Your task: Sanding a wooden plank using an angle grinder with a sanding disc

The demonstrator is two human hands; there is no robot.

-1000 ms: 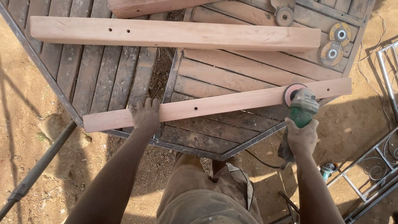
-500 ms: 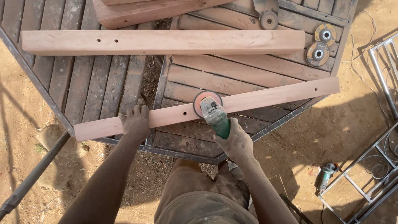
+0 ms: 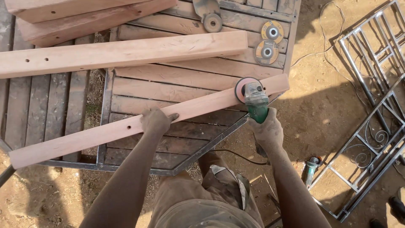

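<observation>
A long pale wooden beam [image 3: 84, 137] lies slanted across a slatted wooden panel [image 3: 168, 90]. My left hand [image 3: 155, 120] presses flat on the beam near its middle. My right hand [image 3: 266, 130] grips a green angle grinder [image 3: 255, 101], whose sanding disc [image 3: 244, 86] rests on the beam's right end. A power cord [image 3: 236, 154] trails down from the grinder toward my legs.
A second beam [image 3: 122, 52] and more timber [image 3: 84, 21] lie farther up on the panel. Loose grinding discs [image 3: 269, 40] sit at its top right, another grinder [image 3: 207, 14] above them. A scrolled metal grille [image 3: 371, 109] and a small green tool [image 3: 311, 168] lie on the dirt at right.
The grinder has travelled from the beam's middle back to its right end. My left hand has shifted right along the beam. The view has moved in closer.
</observation>
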